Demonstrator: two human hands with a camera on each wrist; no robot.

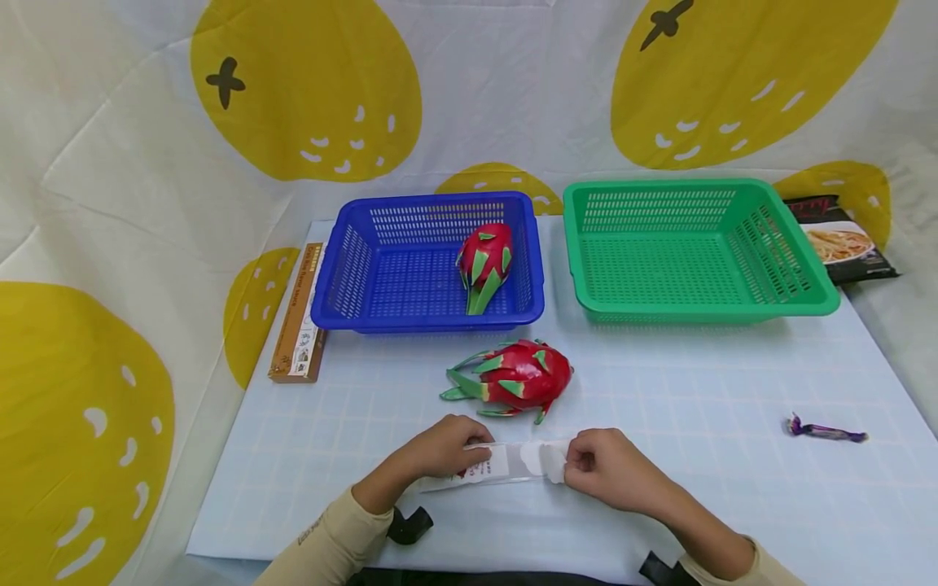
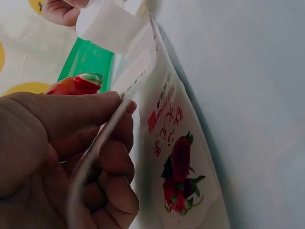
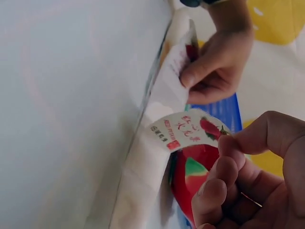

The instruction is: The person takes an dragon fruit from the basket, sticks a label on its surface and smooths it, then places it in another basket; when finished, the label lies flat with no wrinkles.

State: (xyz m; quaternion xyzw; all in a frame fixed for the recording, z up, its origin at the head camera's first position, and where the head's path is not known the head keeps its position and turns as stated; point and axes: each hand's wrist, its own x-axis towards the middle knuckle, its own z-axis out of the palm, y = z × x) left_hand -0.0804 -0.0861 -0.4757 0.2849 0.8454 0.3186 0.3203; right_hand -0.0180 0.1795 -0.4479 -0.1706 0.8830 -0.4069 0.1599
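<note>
A strip of white printed labels [image 1: 516, 461] lies in front of the person at the near side of the table. My left hand [image 1: 444, 446] pinches its left part between thumb and fingers. In the left wrist view the strip carries a dragon fruit picture [image 2: 180, 174] and red lettering. At the strip's other end my right hand [image 1: 611, 468] pinches the corner of a label [image 3: 183, 131], which curls up off the backing. Just beyond the hands lies a red dragon fruit [image 1: 523, 376] with green scales, touched by neither hand.
Behind stand a blue basket [image 1: 337, 313] with another dragon fruit [image 1: 487, 254] in it and a green basket [image 1: 586, 305]. A brown box [image 1: 296, 325] lies left of the blue one. A black packet [image 1: 843, 244] sits behind right, and a purple-wrapped candy [image 1: 828, 430] nearer right.
</note>
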